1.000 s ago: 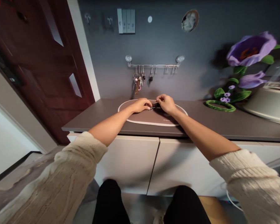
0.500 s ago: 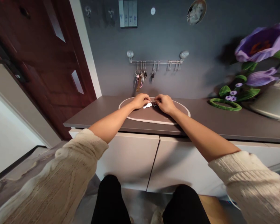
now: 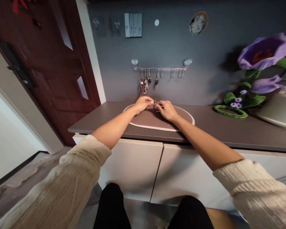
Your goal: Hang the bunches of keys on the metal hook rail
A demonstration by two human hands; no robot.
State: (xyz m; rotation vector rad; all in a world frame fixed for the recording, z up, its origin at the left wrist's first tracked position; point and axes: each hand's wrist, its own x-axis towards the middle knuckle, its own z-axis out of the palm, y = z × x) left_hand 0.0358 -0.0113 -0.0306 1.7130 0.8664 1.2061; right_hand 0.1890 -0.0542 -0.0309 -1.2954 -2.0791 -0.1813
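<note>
Nearest, two knees in black (image 3: 111, 206) and two cream knitted sleeves (image 3: 85, 159) lay this side of the oval mat (image 3: 154, 121), with white cabinet doors (image 3: 131, 168) below it. The brown counter (image 3: 209, 130) carried the mat. Over the mat's far half, the left hand (image 3: 143, 104) had its thumb and fingertips together, clamped on a small metal key ring (image 3: 154, 102); the right hand (image 3: 167, 109), just beside it, had its fingers closed on the ring's hanging keys (image 3: 154, 108), their exact number too small to tell. Right of the mat stood a purple flower (image 3: 264, 54) with a green looped base (image 3: 230, 112). Behind and above the mat, a hook rail (image 3: 160, 69) on the grey wall (image 3: 114, 70) bore more bunches of keys (image 3: 145, 82); well left of the mat was a dark red door (image 3: 45, 60).
</note>
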